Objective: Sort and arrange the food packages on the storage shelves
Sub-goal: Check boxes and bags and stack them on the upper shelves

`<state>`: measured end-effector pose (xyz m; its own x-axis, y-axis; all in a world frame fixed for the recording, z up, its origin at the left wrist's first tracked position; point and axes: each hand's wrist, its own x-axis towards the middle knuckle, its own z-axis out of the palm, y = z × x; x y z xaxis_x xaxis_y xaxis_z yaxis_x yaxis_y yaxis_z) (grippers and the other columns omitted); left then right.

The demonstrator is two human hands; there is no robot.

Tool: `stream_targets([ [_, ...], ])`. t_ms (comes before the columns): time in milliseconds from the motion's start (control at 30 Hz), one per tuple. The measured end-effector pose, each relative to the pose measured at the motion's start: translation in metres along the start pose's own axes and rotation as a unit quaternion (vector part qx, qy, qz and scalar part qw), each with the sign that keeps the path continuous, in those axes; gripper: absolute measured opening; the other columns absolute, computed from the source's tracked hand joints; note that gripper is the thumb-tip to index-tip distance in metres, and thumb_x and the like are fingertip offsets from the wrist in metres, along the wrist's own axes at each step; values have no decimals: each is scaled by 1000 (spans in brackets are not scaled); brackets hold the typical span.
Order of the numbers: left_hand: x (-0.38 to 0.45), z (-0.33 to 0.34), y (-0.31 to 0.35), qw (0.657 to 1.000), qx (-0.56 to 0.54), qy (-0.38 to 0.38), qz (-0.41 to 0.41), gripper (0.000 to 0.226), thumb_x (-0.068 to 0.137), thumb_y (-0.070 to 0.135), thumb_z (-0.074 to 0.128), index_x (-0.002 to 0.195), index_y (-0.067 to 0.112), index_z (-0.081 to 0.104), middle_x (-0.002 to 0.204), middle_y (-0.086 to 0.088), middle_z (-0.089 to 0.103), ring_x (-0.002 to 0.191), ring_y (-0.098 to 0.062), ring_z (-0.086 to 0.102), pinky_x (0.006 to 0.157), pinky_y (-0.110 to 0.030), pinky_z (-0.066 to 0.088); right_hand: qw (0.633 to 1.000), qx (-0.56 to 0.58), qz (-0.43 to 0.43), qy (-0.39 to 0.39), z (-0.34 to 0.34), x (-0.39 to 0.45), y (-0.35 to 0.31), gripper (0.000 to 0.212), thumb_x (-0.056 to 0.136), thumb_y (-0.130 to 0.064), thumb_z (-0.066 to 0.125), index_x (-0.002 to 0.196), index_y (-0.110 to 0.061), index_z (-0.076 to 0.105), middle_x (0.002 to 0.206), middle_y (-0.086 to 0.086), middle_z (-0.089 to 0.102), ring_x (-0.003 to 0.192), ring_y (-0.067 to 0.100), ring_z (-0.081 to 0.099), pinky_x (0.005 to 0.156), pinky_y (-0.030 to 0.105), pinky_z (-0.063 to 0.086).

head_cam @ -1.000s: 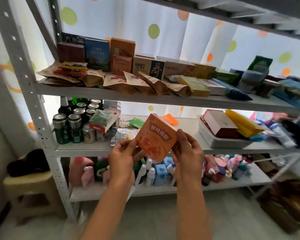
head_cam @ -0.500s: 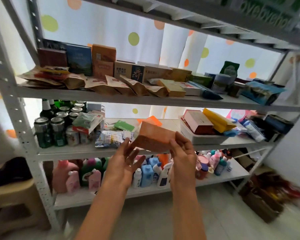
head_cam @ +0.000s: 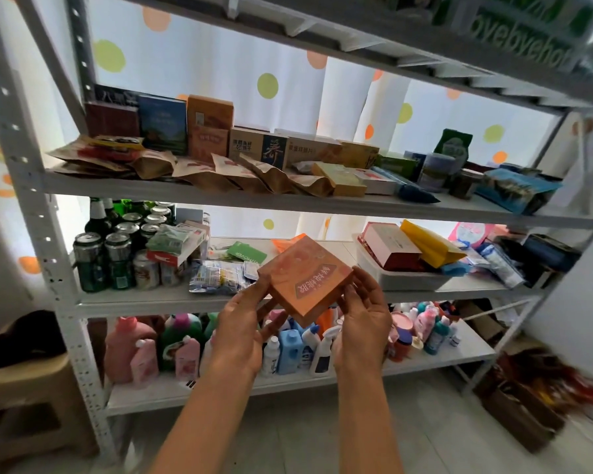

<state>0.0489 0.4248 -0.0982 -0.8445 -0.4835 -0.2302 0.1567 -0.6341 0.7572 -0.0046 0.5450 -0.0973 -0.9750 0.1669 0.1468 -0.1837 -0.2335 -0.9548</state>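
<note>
A flat, square orange box [head_cam: 305,277] of matte cardboard, printed with a darker label, is held tilted in front of the middle shelf [head_cam: 151,299] of a white metal rack. The left hand [head_cam: 242,325] grips its lower left edge, fingers [head_cam: 271,331] curled underneath. The right hand [head_cam: 362,314] holds the right corner, thumb on top. Crinkled brown paper pouches [head_cam: 226,172] lie flat on the upper shelf [head_cam: 288,203], rigid cartons standing behind. Shiny cans [head_cam: 117,258] crowd the middle shelf's left end.
</note>
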Motion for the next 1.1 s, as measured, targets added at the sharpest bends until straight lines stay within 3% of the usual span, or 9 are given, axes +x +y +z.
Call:
stream_targets([
  [133, 3, -2, -2, 1000, 13, -17, 11, 44, 86, 26, 71, 123, 4, 61, 105, -12, 75, 98, -25, 72, 70, -31, 58, 1000, -5, 3, 21, -2, 3, 3, 18, 97, -24, 64, 98, -40, 72, 92, -30, 73, 103, 11, 69, 92, 42, 55],
  [233, 5, -4, -8, 999, 13, -29, 13, 37, 86, 22, 71, 118, 5, 63, 106, -15, 74, 93, -24, 73, 66, -28, 60, 999, 4, 6, 35, -3, 3, 4, 17, 98, -26, 62, 99, -37, 75, 97, -24, 75, 102, 12, 71, 92, 43, 56],
  [467, 14, 1, -23, 997, 61, -45, 24, 21, 90, 11, 67, 111, 10, 64, 110, -14, 73, 105, -30, 70, 88, -42, 57, 998, 12, 35, 50, -12, 5, 6, 13, 95, -38, 64, 106, -34, 69, 106, -11, 75, 102, 15, 71, 81, 30, 57],
  [600, 13, 8, -32, 993, 86, -61, 53, 28, 87, 11, 69, 114, 11, 65, 108, -7, 74, 98, -22, 72, 88, -39, 57, 996, 32, 54, 71, -22, 8, 4, 24, 90, -41, 69, 110, -28, 67, 106, -8, 75, 101, 14, 70, 75, 27, 56],
  [733, 11, 11, -46, 989, 111, -66, 73, 35, 87, -3, 66, 108, 25, 65, 99, 6, 76, 104, -21, 70, 88, -37, 56, 993, 61, 61, 80, -34, 10, 5, 26, 91, -40, 69, 110, -24, 63, 105, -6, 73, 98, 10, 69, 66, 17, 48],
  [900, 6, 15, -52, 986, 135, -58, 75, 38, 91, -4, 62, 106, 31, 63, 104, 6, 74, 104, -19, 69, 84, -34, 56, 986, 117, 100, 71, -40, 12, 12, 19, 91, -30, 71, 106, -24, 64, 101, -2, 75, 96, 16, 72, 75, 23, 57],
  [1000, 9, 12, -55, 984, 160, -46, 63, 34, 96, 1, 56, 115, 29, 63, 111, 1, 72, 106, -20, 67, 92, -41, 56, 976, 174, 118, 53, -42, 16, 13, 15, 91, -19, 70, 105, -20, 66, 91, -3, 78, 97, 20, 73, 81, 31, 60],
  [1100, 10, 11, -58, 985, 163, -36, 42, 40, 96, -4, 46, 120, 23, 63, 112, -3, 71, 106, -23, 64, 95, -45, 55, 976, 175, 122, 46, -43, 19, 13, 23, 89, -19, 72, 111, -20, 69, 99, -5, 78, 103, 19, 71, 76, 29, 58],
])
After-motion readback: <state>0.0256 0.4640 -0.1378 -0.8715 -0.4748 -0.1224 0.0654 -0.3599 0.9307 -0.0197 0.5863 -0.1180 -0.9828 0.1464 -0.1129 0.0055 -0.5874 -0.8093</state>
